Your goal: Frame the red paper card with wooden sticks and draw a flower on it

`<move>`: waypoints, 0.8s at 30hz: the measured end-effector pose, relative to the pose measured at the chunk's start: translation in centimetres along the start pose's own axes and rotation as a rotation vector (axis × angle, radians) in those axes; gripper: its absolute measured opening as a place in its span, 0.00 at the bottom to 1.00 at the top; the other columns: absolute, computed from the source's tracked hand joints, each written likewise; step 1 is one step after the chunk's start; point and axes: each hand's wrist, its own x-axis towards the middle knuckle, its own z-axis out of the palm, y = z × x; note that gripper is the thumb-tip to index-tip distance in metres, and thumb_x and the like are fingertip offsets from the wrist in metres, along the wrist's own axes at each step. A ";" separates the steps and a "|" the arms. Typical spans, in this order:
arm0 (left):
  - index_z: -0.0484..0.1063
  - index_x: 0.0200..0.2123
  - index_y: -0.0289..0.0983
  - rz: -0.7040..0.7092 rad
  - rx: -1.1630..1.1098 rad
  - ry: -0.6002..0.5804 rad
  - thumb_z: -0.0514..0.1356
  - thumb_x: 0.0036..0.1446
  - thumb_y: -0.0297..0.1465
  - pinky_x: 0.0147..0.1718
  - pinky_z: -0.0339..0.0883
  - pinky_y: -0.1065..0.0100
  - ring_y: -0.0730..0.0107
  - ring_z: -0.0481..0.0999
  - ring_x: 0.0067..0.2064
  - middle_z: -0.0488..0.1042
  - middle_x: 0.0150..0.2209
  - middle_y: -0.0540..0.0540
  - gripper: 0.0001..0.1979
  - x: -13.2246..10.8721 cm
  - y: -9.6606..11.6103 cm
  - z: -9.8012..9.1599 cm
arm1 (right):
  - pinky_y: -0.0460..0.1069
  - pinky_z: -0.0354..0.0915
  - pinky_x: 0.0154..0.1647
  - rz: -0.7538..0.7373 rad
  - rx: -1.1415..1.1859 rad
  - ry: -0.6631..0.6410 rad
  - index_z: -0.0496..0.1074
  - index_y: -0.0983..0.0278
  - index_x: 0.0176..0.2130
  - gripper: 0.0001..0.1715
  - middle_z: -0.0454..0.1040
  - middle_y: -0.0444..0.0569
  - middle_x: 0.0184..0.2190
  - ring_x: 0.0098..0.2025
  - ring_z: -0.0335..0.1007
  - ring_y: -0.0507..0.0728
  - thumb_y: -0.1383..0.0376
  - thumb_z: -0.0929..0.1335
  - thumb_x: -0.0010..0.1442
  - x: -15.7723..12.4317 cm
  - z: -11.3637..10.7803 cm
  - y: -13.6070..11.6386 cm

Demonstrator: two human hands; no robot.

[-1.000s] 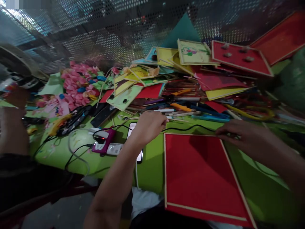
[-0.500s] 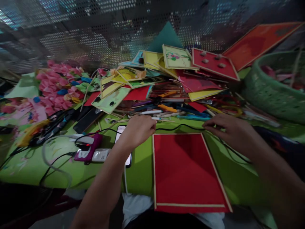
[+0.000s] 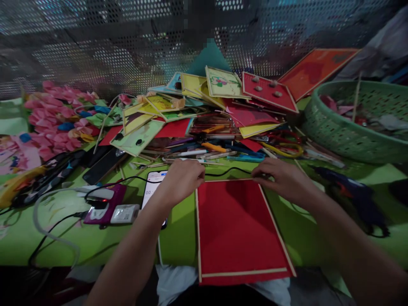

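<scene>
A red rectangular board [image 3: 239, 229] lies in front of me, with pale thin wooden strips along its left, right and bottom edges. A thin light line shows along its top edge. My left hand [image 3: 185, 180] is closed at the board's top left corner, partly over a lit phone [image 3: 152, 189]. At the top right corner, my right hand [image 3: 282, 177] has its fingers pinched together. What either hand holds, if anything, is hidden. Just beyond the top edge, a black cable [image 3: 228, 171] runs between my hands.
Framed coloured cards [image 3: 225, 83] and several pens [image 3: 194, 152] are heaped behind the board. A green basket [image 3: 344, 140] and a dark glue gun [image 3: 353, 193] are on the right. On the left are pink paper petals [image 3: 57, 114], a purple power adapter [image 3: 106, 208] and cables.
My right hand has come in to the board's top right corner, and my left sits nearer the top left one. The view has turned slightly right, showing more of the basket and glue gun.
</scene>
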 end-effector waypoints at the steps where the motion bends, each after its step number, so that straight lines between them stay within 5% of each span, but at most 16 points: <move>1: 0.77 0.35 0.40 0.001 0.003 -0.002 0.56 0.59 0.30 0.40 0.64 0.66 0.63 0.78 0.43 0.81 0.39 0.45 0.09 0.0 0.1 0.0 | 0.53 0.68 0.41 0.000 0.002 -0.013 0.78 0.60 0.38 0.10 0.78 0.51 0.37 0.40 0.75 0.59 0.59 0.67 0.66 0.0 0.2 0.0; 19: 0.76 0.40 0.38 -0.079 0.065 0.085 0.52 0.61 0.25 0.44 0.67 0.60 0.58 0.80 0.46 0.81 0.41 0.41 0.13 1.0 0.7 1.9 | 0.54 0.67 0.39 0.047 -0.147 0.084 0.73 0.61 0.37 0.13 0.74 0.52 0.36 0.38 0.73 0.61 0.58 0.63 0.68 0.6 2.0 0.3; 24: 0.75 0.43 0.37 -0.149 0.065 0.118 0.53 0.62 0.27 0.44 0.67 0.61 0.57 0.80 0.46 0.81 0.42 0.40 0.12 1.2 0.2 2.1 | 0.53 0.67 0.39 0.063 -0.117 0.158 0.73 0.62 0.41 0.11 0.75 0.52 0.40 0.38 0.73 0.59 0.58 0.65 0.67 0.7 0.8 -0.3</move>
